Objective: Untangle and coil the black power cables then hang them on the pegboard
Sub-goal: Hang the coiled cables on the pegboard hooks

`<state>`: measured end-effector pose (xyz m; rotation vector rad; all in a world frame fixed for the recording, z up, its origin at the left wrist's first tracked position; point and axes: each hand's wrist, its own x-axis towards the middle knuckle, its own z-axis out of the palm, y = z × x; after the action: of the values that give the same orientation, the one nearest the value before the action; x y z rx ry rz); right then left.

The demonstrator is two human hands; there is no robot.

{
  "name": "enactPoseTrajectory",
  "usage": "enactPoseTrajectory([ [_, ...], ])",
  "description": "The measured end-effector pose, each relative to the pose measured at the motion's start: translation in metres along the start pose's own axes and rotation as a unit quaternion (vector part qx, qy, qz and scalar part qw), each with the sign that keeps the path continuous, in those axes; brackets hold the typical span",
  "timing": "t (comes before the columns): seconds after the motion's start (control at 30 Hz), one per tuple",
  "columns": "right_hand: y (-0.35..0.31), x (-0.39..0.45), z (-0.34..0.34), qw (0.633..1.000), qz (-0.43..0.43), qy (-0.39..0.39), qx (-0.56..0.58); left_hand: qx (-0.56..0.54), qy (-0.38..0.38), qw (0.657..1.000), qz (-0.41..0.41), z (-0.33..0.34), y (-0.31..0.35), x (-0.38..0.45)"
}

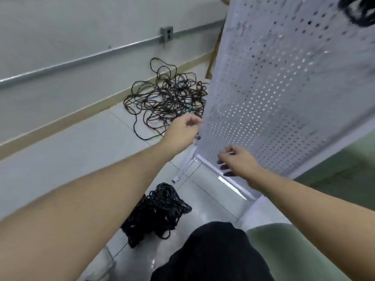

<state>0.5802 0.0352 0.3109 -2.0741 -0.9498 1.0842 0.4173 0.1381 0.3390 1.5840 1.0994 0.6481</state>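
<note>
Reaching at the pegboard [284,88], the left hand [183,129] pinches its edge and the right hand [238,161] curls empty at its foot. Tipping looks possible if either tugs. Tangled cables [168,98] lie on the floor beyond; coils [160,211] sit nearer.

A white pegboard [274,88] stands upright, its perforated face tilting across the right of the view. At its top right corner hangs a black coil of cable [357,11] — only partly in frame. On the tiled floor by the wall sprawls a loose tangle of black power cables [166,94], touching the board's left edge. Nearer, a denser heap of coiled black cables [156,213] lies on the floor — bunched, dark.
</note>
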Motion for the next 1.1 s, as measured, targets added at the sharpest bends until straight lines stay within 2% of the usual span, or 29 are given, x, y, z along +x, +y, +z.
enactPoseTrajectory([
  [0.07, 0.027, 0.032, 0.044, 0.995, 0.043, -0.089, -0.034, 0.022, -0.012, 0.994, -0.102, -0.008, -0.074, 0.010],
  [0.13, 0.048, 0.060, 0.084, 0.984, 0.077, -0.145, -0.065, 0.059, -0.027, 0.978, -0.196, -0.013, -0.142, 0.019],
  [0.27, 0.083, 0.121, 0.158, 0.967, 0.114, -0.200, -0.109, 0.178, -0.096, 0.933, -0.298, -0.011, -0.251, 0.037],
  [0.37, 0.104, 0.155, 0.196, 0.960, 0.119, -0.204, -0.151, 0.229, -0.129, 0.914, -0.308, -0.006, -0.297, 0.050],
  [0.5, 0.138, 0.192, 0.231, 0.925, 0.113, -0.266, -0.245, 0.294, -0.173, 0.894, -0.291, 0.011, -0.338, 0.062],
  [0.57, 0.153, 0.202, 0.242, 0.917, 0.100, -0.274, -0.272, 0.323, -0.157, 0.892, -0.273, 0.018, -0.353, 0.064],
  [0.7, 0.163, 0.208, 0.250, 0.947, 0.084, -0.204, -0.232, 0.322, -0.126, 0.903, -0.255, 0.022, -0.367, 0.065],
  [0.8, 0.154, 0.201, 0.239, 0.964, 0.070, -0.179, -0.181, 0.301, -0.111, 0.920, -0.225, 0.019, -0.352, 0.062],
  [0.97, 0.118, 0.180, 0.190, 0.981, 0.069, -0.183, -0.016, 0.244, -0.073, 0.954, -0.160, 0.001, -0.292, 0.069],
  [1.1, 0.061, 0.143, 0.137, 0.984, 0.002, -0.175, 0.022, 0.173, -0.052, 0.978, -0.101, -0.024, -0.214, 0.064],
])
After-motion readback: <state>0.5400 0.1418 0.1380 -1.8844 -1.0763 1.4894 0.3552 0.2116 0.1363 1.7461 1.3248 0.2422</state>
